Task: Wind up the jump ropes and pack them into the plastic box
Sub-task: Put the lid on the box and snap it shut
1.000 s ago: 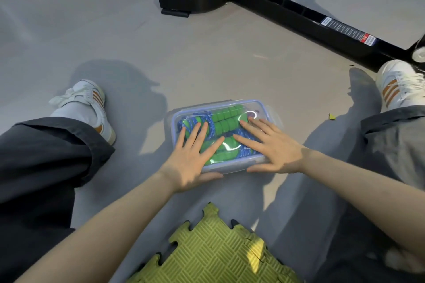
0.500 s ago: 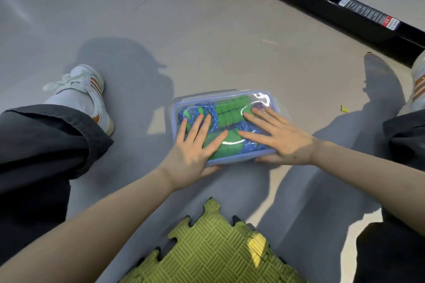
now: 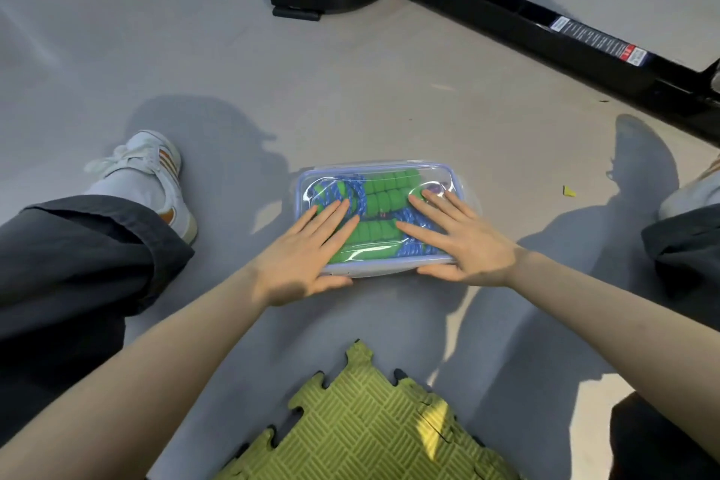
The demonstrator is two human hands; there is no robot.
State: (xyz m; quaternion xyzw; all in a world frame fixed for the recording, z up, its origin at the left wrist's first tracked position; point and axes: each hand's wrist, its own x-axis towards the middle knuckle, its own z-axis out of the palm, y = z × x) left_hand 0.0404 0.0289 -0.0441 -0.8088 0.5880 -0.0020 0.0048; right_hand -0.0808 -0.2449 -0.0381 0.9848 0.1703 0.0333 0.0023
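Since the jump ropes (image 3: 389, 193) sat coiled inside the plastic box (image 3: 376, 168) on the floor (image 3: 350, 90), my left grip (image 3: 300, 261) and right grip (image 3: 463, 245) lay wide and flat on top. It looked light, slick and flexy, so I'd take the short ends.

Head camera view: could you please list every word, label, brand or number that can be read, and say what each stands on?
On the white and red sticker, stuck to the black metal frame: lines of print, too small and blurred to read.
On the plastic box, the shoe and the green mat: no text visible.
Nothing can be quoted.
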